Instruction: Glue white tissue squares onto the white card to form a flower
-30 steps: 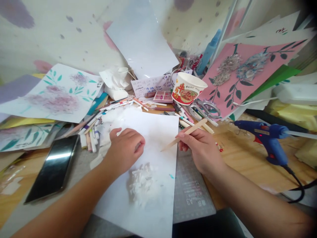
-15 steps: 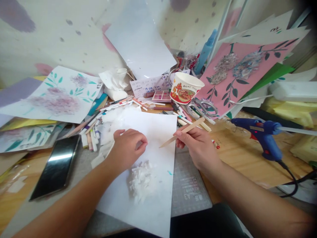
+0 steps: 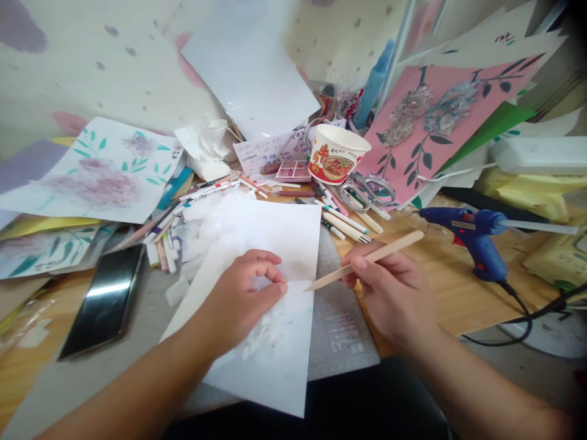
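- White sheet (image 3: 293, 223), flat over the grey cutting mat (image 3: 342, 339); its right edge leaves a strip of mat uncovered. The mat presumably guards the wood of the worktop (image 3: 463, 299).
- Cluster of white scraps (image 3: 263, 336), on the sheet's nearer half, partly screened by the left hand.
- Left hand (image 3: 245, 290), above the sheet's middle: fingers curled, thumb and forefinger tips brought near one another; whether a scrap sits between them cannot be told.
- Right hand (image 3: 394, 284), beyond the sheet's right edge: thumb and fingers pinching a flat wooden stick (image 3: 389, 247) partway along, pencil-fashion — likely so the pointed end can be steered. That point hangs at the sheet's right edge, near the left fingertips.
- Phone (image 3: 103, 299), dark, face up, toward the worktop's left edge, seemingly out of the hands' way.
- Blue glue gun (image 3: 486, 238), toward the worktop's right edge, nozzle facing left — probably kept within the right hand's reach and off the paper.
- Pens (image 3: 167, 238), heaped beyond the sheet's left side.
- Scissors (image 3: 383, 192) and paper cup (image 3: 337, 159), past the sheet's far right corner.
- Pink picture (image 3: 403, 165), propped behind them.
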`<state>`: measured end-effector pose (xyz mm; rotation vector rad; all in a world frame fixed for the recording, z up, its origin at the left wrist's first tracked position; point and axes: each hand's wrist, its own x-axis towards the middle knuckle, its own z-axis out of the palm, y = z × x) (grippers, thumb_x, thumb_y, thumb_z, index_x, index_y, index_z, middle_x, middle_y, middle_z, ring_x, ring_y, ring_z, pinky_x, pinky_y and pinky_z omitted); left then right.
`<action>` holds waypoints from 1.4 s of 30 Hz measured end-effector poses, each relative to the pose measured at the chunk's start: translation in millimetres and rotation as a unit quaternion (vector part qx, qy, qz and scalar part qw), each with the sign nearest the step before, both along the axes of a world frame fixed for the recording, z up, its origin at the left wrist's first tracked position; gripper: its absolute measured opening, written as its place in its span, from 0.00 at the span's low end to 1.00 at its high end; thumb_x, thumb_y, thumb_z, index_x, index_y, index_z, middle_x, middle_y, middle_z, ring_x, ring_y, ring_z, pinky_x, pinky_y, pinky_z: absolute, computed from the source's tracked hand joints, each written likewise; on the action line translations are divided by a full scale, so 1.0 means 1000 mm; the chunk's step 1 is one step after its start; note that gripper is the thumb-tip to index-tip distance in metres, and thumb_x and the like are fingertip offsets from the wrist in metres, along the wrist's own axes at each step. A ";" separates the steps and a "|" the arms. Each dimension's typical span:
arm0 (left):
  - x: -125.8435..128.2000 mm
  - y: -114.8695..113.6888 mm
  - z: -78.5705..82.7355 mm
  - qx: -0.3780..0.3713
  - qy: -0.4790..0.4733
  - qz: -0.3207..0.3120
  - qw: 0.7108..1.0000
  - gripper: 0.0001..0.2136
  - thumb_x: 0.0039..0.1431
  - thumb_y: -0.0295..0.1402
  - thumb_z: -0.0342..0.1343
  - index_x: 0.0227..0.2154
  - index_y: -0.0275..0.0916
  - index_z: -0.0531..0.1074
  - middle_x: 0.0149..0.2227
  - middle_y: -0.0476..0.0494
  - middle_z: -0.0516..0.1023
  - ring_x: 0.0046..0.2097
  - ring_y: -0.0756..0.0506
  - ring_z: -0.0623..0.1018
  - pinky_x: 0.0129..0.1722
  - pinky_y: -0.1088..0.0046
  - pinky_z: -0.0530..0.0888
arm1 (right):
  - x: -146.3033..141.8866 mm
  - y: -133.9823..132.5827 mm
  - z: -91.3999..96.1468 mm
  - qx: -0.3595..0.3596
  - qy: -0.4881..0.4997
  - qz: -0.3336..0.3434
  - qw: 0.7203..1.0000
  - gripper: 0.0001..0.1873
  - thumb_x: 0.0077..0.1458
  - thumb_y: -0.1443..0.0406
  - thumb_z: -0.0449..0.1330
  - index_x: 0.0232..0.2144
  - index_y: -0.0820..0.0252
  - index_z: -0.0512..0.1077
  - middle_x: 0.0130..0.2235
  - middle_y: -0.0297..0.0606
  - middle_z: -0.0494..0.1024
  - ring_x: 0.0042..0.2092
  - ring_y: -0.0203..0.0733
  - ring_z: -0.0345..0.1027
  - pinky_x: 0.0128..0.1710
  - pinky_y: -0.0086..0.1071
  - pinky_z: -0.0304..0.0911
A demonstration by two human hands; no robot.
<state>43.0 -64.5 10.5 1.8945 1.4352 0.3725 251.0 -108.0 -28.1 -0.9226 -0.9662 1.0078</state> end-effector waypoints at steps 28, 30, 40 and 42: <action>-0.019 -0.004 -0.015 0.080 0.070 -0.123 0.987 0.07 0.50 0.32 0.55 0.33 0.47 0.74 0.45 0.47 0.74 0.52 0.37 0.68 0.53 0.45 0.58 | -0.011 0.009 -0.007 -0.128 -0.232 0.161 0.951 0.12 0.52 0.62 0.60 0.19 0.58 0.73 0.23 0.34 0.74 0.27 0.38 0.67 0.27 0.31 0.60; -0.017 -0.003 -0.014 0.085 0.085 -0.133 0.984 0.07 0.49 0.30 0.56 0.32 0.47 0.75 0.45 0.47 0.73 0.52 0.36 0.67 0.52 0.44 0.57 | -0.012 0.010 -0.007 -0.131 -0.236 0.162 0.949 0.13 0.52 0.62 0.60 0.19 0.58 0.72 0.23 0.34 0.73 0.27 0.38 0.66 0.27 0.31 0.59; -0.006 0.007 -0.009 0.112 0.146 -0.182 0.966 0.05 0.51 0.30 0.56 0.23 0.45 0.76 0.39 0.48 0.73 0.47 0.39 0.68 0.49 0.47 0.56 | -0.012 0.012 -0.007 -0.173 -0.280 0.176 0.928 0.14 0.53 0.59 0.59 0.21 0.61 0.74 0.23 0.34 0.71 0.26 0.36 0.62 0.26 0.31 0.55; -0.005 0.007 -0.010 0.108 0.146 -0.179 0.967 0.05 0.50 0.30 0.55 0.24 0.44 0.75 0.39 0.48 0.73 0.47 0.39 0.68 0.49 0.48 0.57 | -0.012 0.012 -0.007 -0.164 -0.268 0.181 0.932 0.14 0.54 0.60 0.59 0.22 0.61 0.74 0.23 0.34 0.71 0.26 0.36 0.62 0.26 0.30 0.55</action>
